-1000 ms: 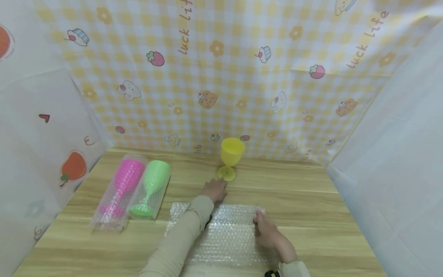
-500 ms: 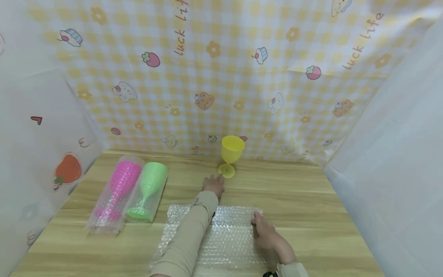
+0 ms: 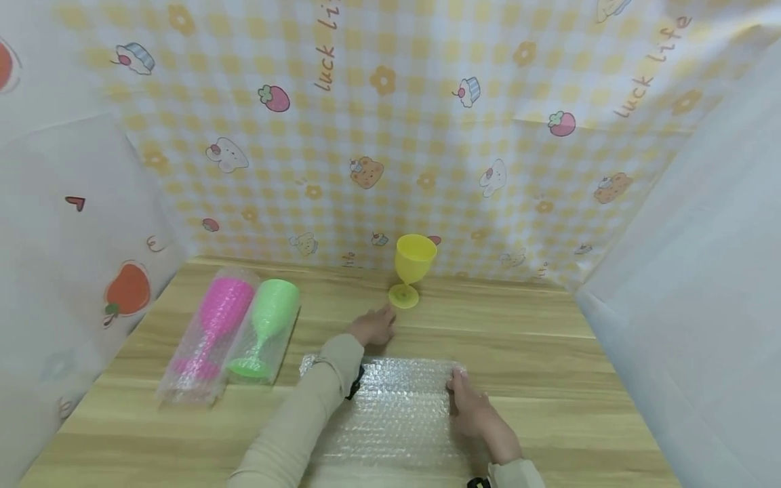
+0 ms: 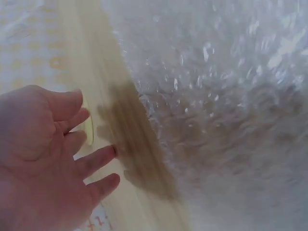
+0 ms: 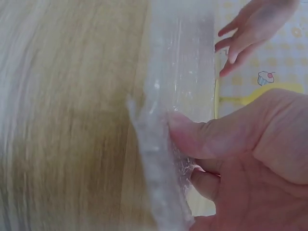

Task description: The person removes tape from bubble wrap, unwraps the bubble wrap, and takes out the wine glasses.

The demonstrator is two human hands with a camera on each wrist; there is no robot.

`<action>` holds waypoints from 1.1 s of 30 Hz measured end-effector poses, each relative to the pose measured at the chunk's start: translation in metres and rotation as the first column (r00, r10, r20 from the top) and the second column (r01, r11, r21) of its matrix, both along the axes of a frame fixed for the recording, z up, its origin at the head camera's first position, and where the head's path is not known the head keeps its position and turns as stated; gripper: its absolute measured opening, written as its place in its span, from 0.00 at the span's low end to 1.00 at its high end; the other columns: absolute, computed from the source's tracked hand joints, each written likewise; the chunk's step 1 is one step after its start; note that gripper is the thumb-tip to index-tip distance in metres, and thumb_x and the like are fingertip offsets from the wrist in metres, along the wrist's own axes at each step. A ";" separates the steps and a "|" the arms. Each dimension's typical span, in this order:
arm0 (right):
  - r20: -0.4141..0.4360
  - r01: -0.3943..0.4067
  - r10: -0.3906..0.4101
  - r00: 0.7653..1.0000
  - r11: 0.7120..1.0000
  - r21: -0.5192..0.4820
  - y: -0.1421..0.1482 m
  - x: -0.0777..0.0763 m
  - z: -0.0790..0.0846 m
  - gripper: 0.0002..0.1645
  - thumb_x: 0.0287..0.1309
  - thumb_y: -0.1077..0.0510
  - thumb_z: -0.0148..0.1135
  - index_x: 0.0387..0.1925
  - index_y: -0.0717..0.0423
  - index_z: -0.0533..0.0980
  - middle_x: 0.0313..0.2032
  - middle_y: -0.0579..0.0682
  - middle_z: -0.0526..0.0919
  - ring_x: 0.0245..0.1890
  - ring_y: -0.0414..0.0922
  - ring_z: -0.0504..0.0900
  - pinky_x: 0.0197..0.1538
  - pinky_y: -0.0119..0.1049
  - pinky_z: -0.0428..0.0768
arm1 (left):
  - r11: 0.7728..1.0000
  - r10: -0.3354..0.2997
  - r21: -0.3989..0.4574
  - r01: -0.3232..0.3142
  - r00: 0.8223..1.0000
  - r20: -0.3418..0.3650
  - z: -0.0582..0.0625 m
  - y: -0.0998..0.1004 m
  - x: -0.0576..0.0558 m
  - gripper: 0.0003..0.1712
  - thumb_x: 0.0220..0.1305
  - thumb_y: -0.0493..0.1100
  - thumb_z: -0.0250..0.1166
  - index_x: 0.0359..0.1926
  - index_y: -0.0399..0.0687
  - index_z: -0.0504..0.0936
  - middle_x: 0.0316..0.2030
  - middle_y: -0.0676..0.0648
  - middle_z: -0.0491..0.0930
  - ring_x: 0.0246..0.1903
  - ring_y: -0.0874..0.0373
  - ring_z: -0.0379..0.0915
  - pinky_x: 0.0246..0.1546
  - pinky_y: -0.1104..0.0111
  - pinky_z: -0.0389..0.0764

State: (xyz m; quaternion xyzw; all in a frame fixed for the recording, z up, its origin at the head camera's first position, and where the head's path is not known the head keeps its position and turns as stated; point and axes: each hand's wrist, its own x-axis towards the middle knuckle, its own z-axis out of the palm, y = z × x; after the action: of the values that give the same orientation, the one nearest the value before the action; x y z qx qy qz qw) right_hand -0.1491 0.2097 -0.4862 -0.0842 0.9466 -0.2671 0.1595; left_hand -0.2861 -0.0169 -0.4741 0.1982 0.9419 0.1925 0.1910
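Note:
A yellow plastic goblet [image 3: 415, 259] stands upright at the back of the table. My left hand [image 3: 373, 327] is close in front of its base, fingers loosely spread. In the left wrist view, a sliver of the pale yellow base [image 4: 89, 126] shows behind the left fingertips; whether they touch it I cannot tell. A sheet of bubble wrap [image 3: 399, 413] lies flat near me, partly under the left forearm. My right hand [image 3: 474, 411] pinches its right edge, thumb on top and fingers below, as the right wrist view shows.
Two goblets wrapped in bubble wrap, one pink [image 3: 215, 325] and one green [image 3: 266, 325], lie side by side at the left of the wooden table [image 3: 549, 379]. A checked cloth [image 3: 427, 135] hangs behind, with white cloth [image 3: 702, 285] on both sides.
The yellow goblet has shifted slightly back and to the right, then stayed put. My left hand has drawn a little left from it. The right hand keeps its place on the bubble wrap.

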 end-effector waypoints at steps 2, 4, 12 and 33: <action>-0.017 0.001 -0.001 1.000 1.000 0.006 0.001 0.000 0.000 0.53 0.41 0.71 0.62 0.67 0.74 0.44 0.63 0.65 0.65 0.68 0.65 0.49 0.62 0.72 0.44 | 0.992 -0.009 0.123 0.003 0.999 0.050 0.001 -0.009 0.004 0.25 0.71 0.42 0.44 0.66 0.39 0.59 0.72 0.40 0.44 0.71 0.43 0.43 0.71 0.54 0.48; -0.027 -0.002 0.002 1.000 1.000 0.005 0.001 -0.001 0.000 0.52 0.42 0.72 0.61 0.66 0.74 0.45 0.62 0.65 0.67 0.68 0.65 0.51 0.62 0.72 0.46 | 0.973 -0.011 0.230 -0.004 0.998 0.064 0.001 -0.019 0.010 0.24 0.71 0.40 0.45 0.65 0.37 0.60 0.71 0.37 0.45 0.71 0.44 0.43 0.71 0.54 0.47; 0.009 -0.023 0.023 1.000 1.000 0.005 0.004 -0.001 -0.001 0.49 0.51 0.69 0.60 0.68 0.72 0.43 0.66 0.64 0.62 0.69 0.64 0.47 0.65 0.69 0.44 | 0.904 0.087 0.421 -0.070 0.996 -0.019 0.019 -0.073 0.037 0.23 0.70 0.39 0.46 0.63 0.36 0.65 0.65 0.34 0.61 0.65 0.39 0.56 0.66 0.48 0.58; 0.051 -0.039 0.045 0.998 0.994 -0.101 0.010 0.001 0.001 0.51 0.53 0.69 0.58 0.68 0.72 0.38 0.65 0.65 0.61 0.70 0.65 0.41 0.63 0.72 0.35 | 0.815 0.556 0.368 -0.447 0.781 -0.285 0.027 -0.181 0.120 0.38 0.59 0.40 0.61 0.64 0.26 0.55 0.61 0.23 0.57 0.57 0.26 0.54 0.57 0.34 0.55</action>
State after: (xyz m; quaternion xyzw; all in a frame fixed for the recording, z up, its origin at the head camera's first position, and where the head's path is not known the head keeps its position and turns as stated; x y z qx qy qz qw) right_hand -0.1484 0.2197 -0.4849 -0.1048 0.9256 -0.3126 0.1858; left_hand -0.1662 -0.1979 -0.4472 -0.0042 0.9417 0.3258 -0.0837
